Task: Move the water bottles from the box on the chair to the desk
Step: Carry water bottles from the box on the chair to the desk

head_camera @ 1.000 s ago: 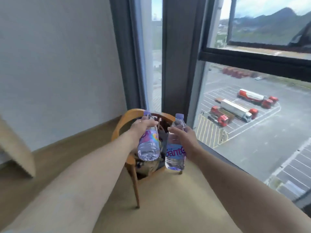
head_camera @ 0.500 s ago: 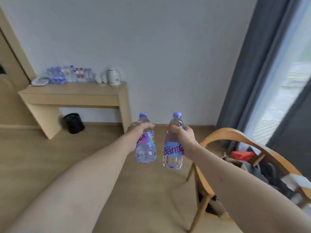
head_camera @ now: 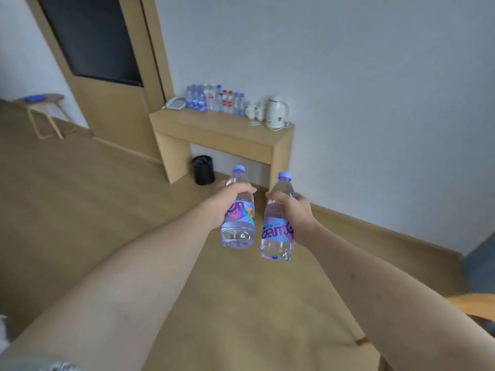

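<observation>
My left hand (head_camera: 227, 200) grips a clear water bottle (head_camera: 237, 228) with a purple cap and a colourful label. My right hand (head_camera: 296, 212) grips a second clear bottle (head_camera: 277, 238) with a blue-and-pink label. Both bottles are held upright in the air over the wooden floor. The light wooden desk (head_camera: 222, 132) stands against the wall ahead, some way beyond the hands. A row of several water bottles (head_camera: 214, 99) stands along its back edge. Only the curved wooden edge of the chair (head_camera: 474, 307) shows at the lower right; the box is out of view.
A white kettle (head_camera: 277, 112), small cups and a telephone (head_camera: 175, 103) share the desk top. A black bin (head_camera: 203, 170) sits under the desk. A tall wooden panel with a dark screen (head_camera: 93, 41) stands left of the desk, and a small stool (head_camera: 42, 103) at far left.
The view has swung left from the window and chair to the desk wall. Both hands keep their bottles, and the desk now appears closer and more central.
</observation>
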`<action>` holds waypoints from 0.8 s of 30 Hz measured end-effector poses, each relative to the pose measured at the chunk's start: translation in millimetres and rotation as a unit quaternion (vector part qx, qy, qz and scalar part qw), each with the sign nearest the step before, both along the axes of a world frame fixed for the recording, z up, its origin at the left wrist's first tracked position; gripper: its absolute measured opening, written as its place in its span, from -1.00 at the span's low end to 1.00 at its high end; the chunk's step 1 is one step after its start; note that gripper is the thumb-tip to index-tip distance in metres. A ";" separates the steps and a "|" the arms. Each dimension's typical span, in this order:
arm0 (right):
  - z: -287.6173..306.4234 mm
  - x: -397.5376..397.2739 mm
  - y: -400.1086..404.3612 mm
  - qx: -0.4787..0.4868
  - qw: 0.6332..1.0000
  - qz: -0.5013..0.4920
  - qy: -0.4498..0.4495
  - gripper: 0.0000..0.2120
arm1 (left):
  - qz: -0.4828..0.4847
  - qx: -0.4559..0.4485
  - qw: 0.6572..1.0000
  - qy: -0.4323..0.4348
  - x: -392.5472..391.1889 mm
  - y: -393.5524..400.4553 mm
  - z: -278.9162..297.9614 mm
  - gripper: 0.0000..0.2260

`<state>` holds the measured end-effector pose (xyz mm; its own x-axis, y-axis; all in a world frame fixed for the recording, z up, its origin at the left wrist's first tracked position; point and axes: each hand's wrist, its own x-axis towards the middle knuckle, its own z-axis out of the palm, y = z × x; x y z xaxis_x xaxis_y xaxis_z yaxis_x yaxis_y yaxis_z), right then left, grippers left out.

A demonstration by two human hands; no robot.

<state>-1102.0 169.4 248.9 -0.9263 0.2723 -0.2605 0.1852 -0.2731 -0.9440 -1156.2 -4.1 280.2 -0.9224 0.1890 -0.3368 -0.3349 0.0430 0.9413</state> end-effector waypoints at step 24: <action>-8.2 -436.0 -145.1 0.040 0.998 0.033 -0.038 -0.49 | 0.002 -0.032 0.999 -0.015 -435.7 -136.5 -12.7 -0.65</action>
